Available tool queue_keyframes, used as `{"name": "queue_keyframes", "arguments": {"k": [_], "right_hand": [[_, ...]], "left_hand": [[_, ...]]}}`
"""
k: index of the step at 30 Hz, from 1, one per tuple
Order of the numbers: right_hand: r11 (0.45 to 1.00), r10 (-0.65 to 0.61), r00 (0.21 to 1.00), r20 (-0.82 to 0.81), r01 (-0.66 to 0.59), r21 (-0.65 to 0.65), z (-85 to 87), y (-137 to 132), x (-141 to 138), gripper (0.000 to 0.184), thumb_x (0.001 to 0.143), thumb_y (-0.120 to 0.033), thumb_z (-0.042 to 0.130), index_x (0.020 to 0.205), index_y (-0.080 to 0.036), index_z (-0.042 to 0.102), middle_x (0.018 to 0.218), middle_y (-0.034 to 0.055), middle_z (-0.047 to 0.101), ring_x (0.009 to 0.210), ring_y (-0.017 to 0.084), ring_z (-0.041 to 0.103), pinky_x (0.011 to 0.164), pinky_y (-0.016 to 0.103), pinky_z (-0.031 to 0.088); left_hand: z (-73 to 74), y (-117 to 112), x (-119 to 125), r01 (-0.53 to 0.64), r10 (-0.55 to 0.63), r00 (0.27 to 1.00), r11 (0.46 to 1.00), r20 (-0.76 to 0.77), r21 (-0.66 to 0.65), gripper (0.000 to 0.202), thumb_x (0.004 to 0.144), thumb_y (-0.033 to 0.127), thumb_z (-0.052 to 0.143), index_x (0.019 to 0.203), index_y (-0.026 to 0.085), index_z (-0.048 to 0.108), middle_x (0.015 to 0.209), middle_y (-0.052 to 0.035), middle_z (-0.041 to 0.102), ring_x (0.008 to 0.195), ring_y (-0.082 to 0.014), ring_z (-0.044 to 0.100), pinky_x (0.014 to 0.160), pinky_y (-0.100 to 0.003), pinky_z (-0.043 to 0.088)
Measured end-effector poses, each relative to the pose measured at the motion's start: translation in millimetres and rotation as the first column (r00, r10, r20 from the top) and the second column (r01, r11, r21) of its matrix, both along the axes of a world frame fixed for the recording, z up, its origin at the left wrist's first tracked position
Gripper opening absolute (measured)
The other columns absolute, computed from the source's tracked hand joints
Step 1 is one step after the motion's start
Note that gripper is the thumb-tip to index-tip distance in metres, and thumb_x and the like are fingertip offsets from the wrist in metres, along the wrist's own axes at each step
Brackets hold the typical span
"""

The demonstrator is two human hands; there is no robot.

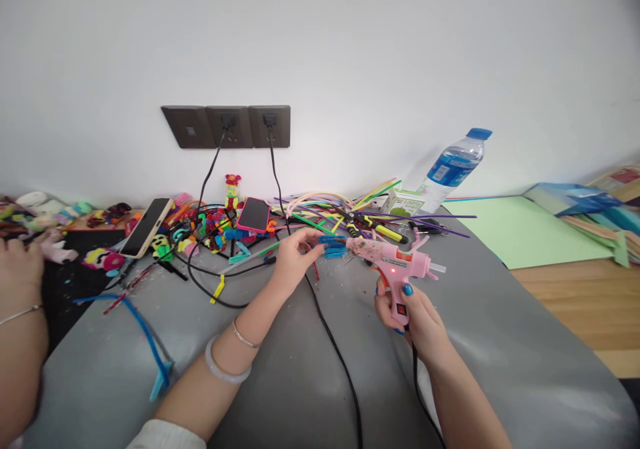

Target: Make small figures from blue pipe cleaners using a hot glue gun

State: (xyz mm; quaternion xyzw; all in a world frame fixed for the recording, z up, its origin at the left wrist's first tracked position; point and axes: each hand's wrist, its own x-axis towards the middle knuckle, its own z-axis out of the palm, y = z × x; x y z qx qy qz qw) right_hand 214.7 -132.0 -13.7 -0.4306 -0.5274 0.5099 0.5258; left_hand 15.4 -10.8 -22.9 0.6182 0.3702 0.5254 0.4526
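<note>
My right hand [411, 310] grips the handle of a pink hot glue gun [395, 260], whose nozzle points left. A clear glue stick pokes out of its back end. My left hand [295, 255] pinches a small blue pipe-cleaner piece [333, 245] right at the gun's nozzle, just above the grey table cover [310, 369]. The gun's black cord [340, 362] runs back toward me across the cover.
Coloured pipe cleaners [330, 210], two phones [147, 225] [254, 214], small toys and pliers [383, 229] clutter the back. A water bottle [453, 167] leans at the wall. Green paper [525, 229] lies right. Another person's hand [17, 262] rests far left. Wall sockets [227, 127] hold two plugs.
</note>
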Motion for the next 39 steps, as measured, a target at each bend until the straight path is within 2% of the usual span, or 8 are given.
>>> {"name": "queue_keyframes", "arguments": {"k": [15,20,27,33,36,39], "right_hand": [[0.999,-0.044,0.998,0.037,0.045,-0.027,-0.6,-1.9,4.8,0.046,0.097,-0.064,0.039,0.087,-0.021,0.054,0.043,-0.0059,0.042,0.043,0.012,0.024,0.049,0.030,0.018],[0.999,-0.043,0.998,0.044,0.044,-0.025,-2.4,-2.4,7.3,0.045,0.098,-0.062,0.038,0.087,-0.021,0.054,0.044,-0.0060,0.042,0.044,0.012,0.025,0.049,0.030,0.018],[0.995,-0.087,0.985,0.146,0.094,-0.041,2.3,-6.7,8.6,0.045,0.098,-0.061,0.038,0.093,-0.020,0.053,0.046,-0.0056,0.043,0.044,0.012,0.026,0.050,0.029,0.019],[0.980,-0.184,0.958,0.218,0.197,-0.037,9.5,-8.6,11.5,0.046,0.098,-0.062,0.038,0.099,-0.019,0.055,0.047,-0.0068,0.038,0.042,0.012,0.025,0.048,0.028,0.018],[0.956,-0.289,0.926,0.242,0.291,0.025,7.3,-7.7,22.0,0.045,0.097,-0.063,0.039,0.084,-0.022,0.053,0.047,-0.0064,0.036,0.042,0.012,0.025,0.047,0.028,0.019],[0.879,-0.470,0.808,0.355,0.464,0.108,4.1,-9.4,40.0,0.046,0.096,-0.061,0.042,0.068,-0.024,0.044,0.050,-0.0031,0.040,0.046,0.014,0.035,0.048,0.029,0.027]], "left_hand": [[2.7,-1.9,-0.3,-0.024,0.023,1.000,1.000,0.021,0.020,0.013,0.072,0.024,0.071,0.084,0.019,0.071,0.081,-0.0034,0.070,0.073,-0.0151,0.063,0.059,-0.023,0.047],[3.0,-2.6,-1.5,-0.025,0.024,1.000,0.998,0.010,0.064,0.011,0.074,0.021,0.069,0.085,0.019,0.071,0.081,-0.0030,0.070,0.076,-0.0156,0.064,0.061,-0.023,0.048],[5.3,-3.4,-2.8,-0.017,0.022,0.999,0.994,-0.048,0.109,0.011,0.074,0.016,0.066,0.083,0.020,0.071,0.080,-0.0024,0.071,0.070,-0.0139,0.062,0.061,-0.024,0.048],[5.1,-3.2,-2.7,-0.026,0.026,1.000,0.997,-0.004,0.068,0.010,0.074,0.021,0.069,0.084,0.020,0.070,0.081,-0.0023,0.070,0.071,-0.0141,0.062,0.061,-0.023,0.048],[3.3,-1.5,-2.8,-0.019,0.018,0.999,1.000,0.040,0.019,0.014,0.073,0.025,0.072,0.085,0.019,0.069,0.083,-0.0032,0.068,0.073,-0.0145,0.062,0.061,-0.023,0.048],[1.3,0.1,-2.0,-0.005,0.007,0.997,1.000,0.077,-0.027,0.017,0.073,0.027,0.074,0.086,0.019,0.069,0.083,-0.0042,0.067,0.075,-0.0149,0.061,0.062,-0.023,0.049]]}}
